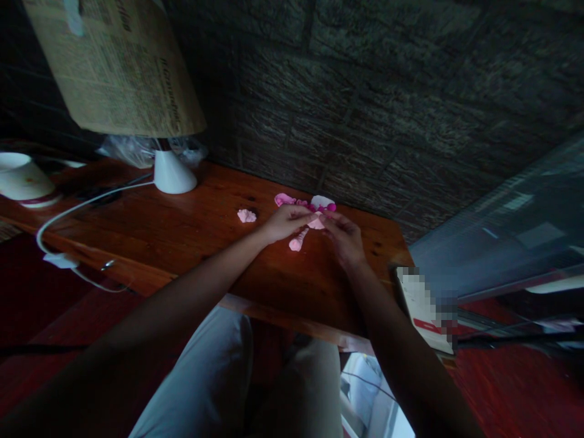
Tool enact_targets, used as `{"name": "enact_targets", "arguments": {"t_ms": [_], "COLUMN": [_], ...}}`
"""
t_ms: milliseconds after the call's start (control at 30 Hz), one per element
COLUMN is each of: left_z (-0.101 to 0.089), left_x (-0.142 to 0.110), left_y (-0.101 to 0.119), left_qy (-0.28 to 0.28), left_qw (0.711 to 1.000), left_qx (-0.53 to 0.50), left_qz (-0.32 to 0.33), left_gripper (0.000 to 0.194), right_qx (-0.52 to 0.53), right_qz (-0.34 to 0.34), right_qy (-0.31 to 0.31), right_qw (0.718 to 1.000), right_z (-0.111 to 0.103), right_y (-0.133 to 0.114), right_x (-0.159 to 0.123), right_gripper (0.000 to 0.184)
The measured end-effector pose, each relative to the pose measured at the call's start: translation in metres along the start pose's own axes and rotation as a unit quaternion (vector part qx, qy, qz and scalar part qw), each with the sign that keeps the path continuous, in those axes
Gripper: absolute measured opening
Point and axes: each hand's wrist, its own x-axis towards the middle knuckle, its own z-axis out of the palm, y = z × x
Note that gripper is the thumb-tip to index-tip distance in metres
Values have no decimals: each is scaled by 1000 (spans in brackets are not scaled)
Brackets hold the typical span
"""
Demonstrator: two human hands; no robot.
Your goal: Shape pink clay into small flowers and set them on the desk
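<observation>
Between the fingertips of both hands is a flat pale pink piece that looks like modelling clay. My left hand pinches its left side, and my right hand grips it from the right. Just below, on the wooden table, lies a small pale pink lump with a ridged, tapering body. Another crumpled pink lump rests to the left of my left hand. Behind the hands are brighter pink pieces and a whitish-pink flat piece, partly hidden by my fingers.
On the table's left stands a lamp with a white base and newsprint shade. Its white cable hangs over the front edge. A white cup sits far left. Behind rises a dark brick wall.
</observation>
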Motion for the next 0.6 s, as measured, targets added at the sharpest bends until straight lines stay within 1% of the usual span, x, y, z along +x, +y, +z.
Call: {"name": "enact_targets", "arguments": {"t_ms": [133, 300, 367, 433, 500, 600], "left_z": [0, 1, 1, 1, 1, 0], "left_x": [-1, -2, -2, -1, 0, 1], "left_y": [3, 6, 5, 3, 1, -3], "left_qy": [35, 52, 47, 28, 12, 13], "left_qw": [999, 998, 998, 999, 1000, 1000], "left_qx": [16, 38, 34, 21, 7, 4], "left_qz": [10, 21, 32, 35, 22, -6], "left_gripper": [46, 44, 46, 49, 52, 57], "right_qx": [9, -5, -8, -6, -3, -7], "right_qz": [22, 26, 24, 24, 22, 15], "right_qy": [-10, -34, -33, -26, -16, -5], "right_qw": [1000, 999, 999, 999, 1000, 1000], "right_z": [-2, -2, -1, -1, -1, -2], "right_y": [-1, 0, 1, 1, 1, 1], "right_x": [0, -1, -1, -1, 0, 0], "right_gripper": [40, 41, 41, 40, 37, 34]}}
